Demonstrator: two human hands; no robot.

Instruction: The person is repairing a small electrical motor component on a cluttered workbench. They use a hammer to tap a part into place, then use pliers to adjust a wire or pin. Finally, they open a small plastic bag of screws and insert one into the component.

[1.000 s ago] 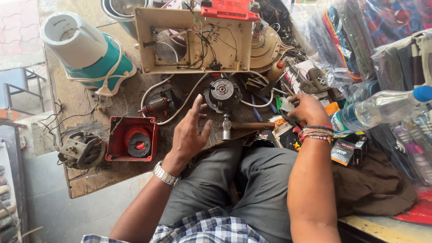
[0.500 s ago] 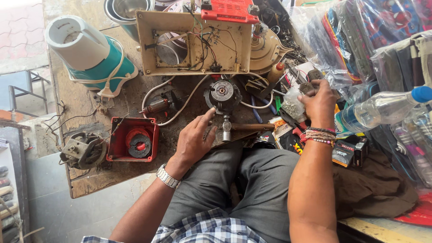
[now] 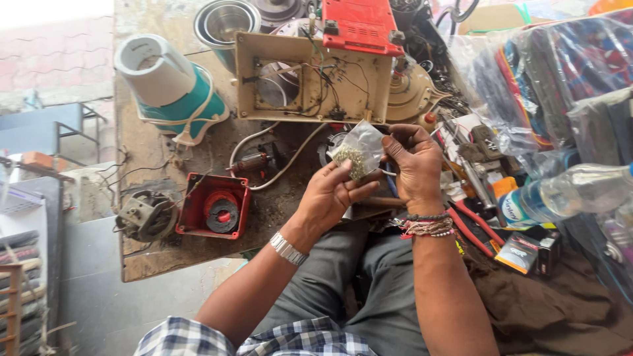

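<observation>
Centrally, just below the open beige casing (image 3: 310, 79), left hand (image 3: 333, 194) and right hand (image 3: 412, 165) pinch a small clear bag (image 3: 358, 148) of tiny parts, fingers closed on its edges; light, limp, slippery, probably best gripped at the rim.

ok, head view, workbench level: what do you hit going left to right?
Bare motor → red square housing → left hand → small clear bag of tiny parts, pinched by both hands → right hand → red-handled pliers → clear plastic bottle.
</observation>
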